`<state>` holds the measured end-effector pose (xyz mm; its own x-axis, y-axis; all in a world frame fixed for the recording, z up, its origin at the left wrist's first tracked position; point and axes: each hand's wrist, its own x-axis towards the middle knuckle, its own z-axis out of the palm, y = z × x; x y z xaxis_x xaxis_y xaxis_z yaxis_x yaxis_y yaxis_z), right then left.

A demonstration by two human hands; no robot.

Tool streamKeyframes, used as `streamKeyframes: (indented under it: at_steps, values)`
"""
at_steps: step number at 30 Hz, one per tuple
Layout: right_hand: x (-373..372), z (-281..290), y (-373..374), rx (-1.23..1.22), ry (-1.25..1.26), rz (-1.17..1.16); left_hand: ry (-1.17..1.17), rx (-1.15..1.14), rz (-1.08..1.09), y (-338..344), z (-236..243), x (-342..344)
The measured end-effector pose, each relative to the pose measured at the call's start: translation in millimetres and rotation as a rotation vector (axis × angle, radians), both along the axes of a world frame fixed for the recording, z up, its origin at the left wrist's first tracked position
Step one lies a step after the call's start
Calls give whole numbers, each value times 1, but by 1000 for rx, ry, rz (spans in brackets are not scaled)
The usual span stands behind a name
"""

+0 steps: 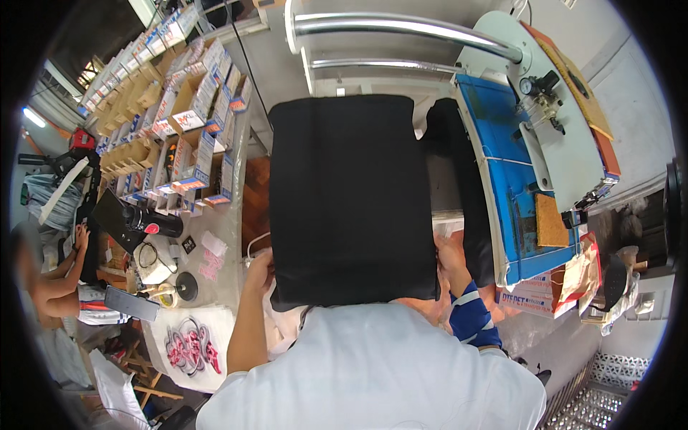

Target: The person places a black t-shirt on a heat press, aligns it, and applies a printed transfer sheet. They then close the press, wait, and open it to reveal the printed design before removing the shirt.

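A black cloth lies smooth and flat before me, spread over a board-like shape with rounded corners. Whether it is a whole garment I cannot tell. My left hand is closed at its near left edge, the fingers partly hidden. At the near right edge my right hand also grips the cloth, a blue and white band around that forearm. Beyond the right hand, another black-covered board sits beside a machine with a blue plate.
Chrome bars reach across the back to the machine's pale housing and gauge. At left, a table holds cardboard boxes, a black bottle and a printed sheet. Another person's arms show far left.
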<state>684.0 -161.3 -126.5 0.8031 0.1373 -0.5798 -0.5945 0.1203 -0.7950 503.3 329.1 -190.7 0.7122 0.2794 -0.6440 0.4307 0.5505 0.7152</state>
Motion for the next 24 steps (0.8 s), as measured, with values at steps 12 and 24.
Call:
streamKeyframes:
  at_steps: [12, 24]
  values:
    - [18, -71, -55, -640, -241, 253, -116, 110, 57, 27, -15, -46]
    - [197, -7, 99, -735, -945, 87, -41, 287, 161, -21, -11, -22]
